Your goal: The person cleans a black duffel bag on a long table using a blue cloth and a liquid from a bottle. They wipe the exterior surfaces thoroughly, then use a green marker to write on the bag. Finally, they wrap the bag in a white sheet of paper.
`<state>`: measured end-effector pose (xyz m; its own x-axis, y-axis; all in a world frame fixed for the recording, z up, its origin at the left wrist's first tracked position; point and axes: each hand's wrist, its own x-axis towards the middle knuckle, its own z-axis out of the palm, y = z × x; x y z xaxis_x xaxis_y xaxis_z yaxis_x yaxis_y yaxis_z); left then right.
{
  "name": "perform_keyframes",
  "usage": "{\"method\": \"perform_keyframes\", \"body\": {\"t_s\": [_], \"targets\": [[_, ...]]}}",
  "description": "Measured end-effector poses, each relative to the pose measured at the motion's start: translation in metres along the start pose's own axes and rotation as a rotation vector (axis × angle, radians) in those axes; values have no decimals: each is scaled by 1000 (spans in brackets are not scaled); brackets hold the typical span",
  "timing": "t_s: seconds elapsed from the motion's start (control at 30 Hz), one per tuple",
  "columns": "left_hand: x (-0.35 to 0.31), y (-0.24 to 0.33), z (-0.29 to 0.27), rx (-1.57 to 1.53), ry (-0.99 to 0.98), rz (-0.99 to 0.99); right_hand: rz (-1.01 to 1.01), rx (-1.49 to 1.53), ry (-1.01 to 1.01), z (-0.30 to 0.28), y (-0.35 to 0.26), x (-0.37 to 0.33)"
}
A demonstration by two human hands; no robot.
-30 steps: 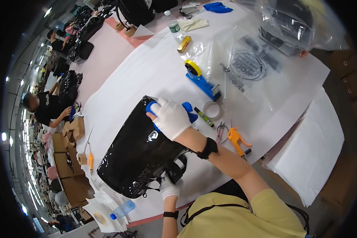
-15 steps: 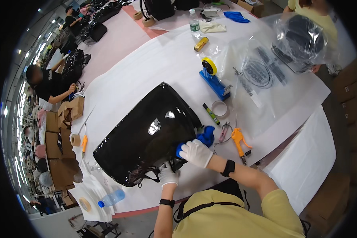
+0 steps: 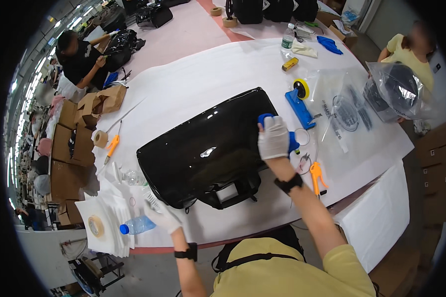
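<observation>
A glossy black bag (image 3: 198,143) lies on the white-covered table, its strap and a white patch showing along the near edge. My right hand (image 3: 274,141), in a white glove, grips a blue cloth (image 3: 293,142) and presses it against the bag's right end. Parts of the cloth stick out on both sides of the glove. By the bag's near left corner is my left hand (image 3: 164,217), also gloved, with its fingers stretched out. Some blur there hides whether the fingertips touch the bag.
Right of the bag lie an orange air blow gun (image 3: 316,174), a blue tape dispenser (image 3: 300,109) and clear plastic bags (image 3: 347,119). On the left are an orange-handled tool (image 3: 112,146), a tape roll (image 3: 96,225) on white sheets, and a plastic bottle (image 3: 139,225). Co-workers stand at left and right.
The bag has turned clockwise and now lies more level. My left hand has left the strap area for the near left corner. My right hand has moved up the right end with the cloth.
</observation>
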<state>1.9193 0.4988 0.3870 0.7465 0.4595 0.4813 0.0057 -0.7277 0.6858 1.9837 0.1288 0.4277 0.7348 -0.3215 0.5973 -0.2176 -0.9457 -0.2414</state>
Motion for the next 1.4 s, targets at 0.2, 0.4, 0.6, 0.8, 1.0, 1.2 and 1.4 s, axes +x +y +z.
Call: {"method": "perform_keyframes", "body": {"t_s": [0.2, 0.4, 0.6, 0.8, 1.0, 1.2, 1.4], "targets": [[41, -26, 25, 21, -284, -128, -216, 347, -283, 2, -113, -99], [33, -21, 40, -44, -155, -144, -193, 391, -95, -49, -58, -63], [31, -17, 43, -117, -80, -42, -408, -137, -116, -18, -1, 90], [40, -5, 36, -143, -143, -52, -535, -47, -141, 6, 20, 71], [37, -6, 39, -31, -132, -109, -339, -41, 10, -14, 21, -27], [33, -9, 37, -310, -178, -219, -27, 152, 57, 11, -57, -93], [26, -48, 27, -467, -327, -312, -266, 534, -282, -3, -221, -69]]}}
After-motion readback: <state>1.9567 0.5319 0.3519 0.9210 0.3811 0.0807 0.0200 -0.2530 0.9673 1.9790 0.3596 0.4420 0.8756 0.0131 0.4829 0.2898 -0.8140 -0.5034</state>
